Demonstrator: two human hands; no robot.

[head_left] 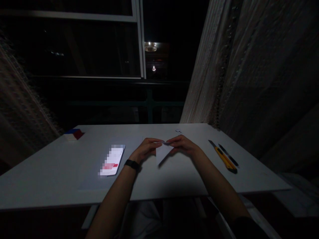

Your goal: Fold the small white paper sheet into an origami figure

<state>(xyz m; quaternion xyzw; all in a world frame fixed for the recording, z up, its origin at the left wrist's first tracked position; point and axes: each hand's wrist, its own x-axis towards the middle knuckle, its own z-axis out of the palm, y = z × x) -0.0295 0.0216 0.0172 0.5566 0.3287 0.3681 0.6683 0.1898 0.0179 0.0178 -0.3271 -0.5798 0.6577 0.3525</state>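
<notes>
A folded white sheet of paper (163, 154) is held up over the table between my two hands, one corner pointing down toward me. My left hand (147, 147), with a dark band on the wrist, pinches its upper left edge between thumb and fingers. On the opposite side my right hand (183, 144) grips the upper right edge the same way. The fingertips of both hands come close together along the paper's top. Dim light hides the finer creases.
A lit phone (113, 160) lies left of my left arm. At the far left sits a cube puzzle (74, 134). To the right lie a yellow utility knife (223, 157), its blade out, and a dark pen (228, 155). Small dark bits (178, 131) lie near the white table's (50, 172) back edge.
</notes>
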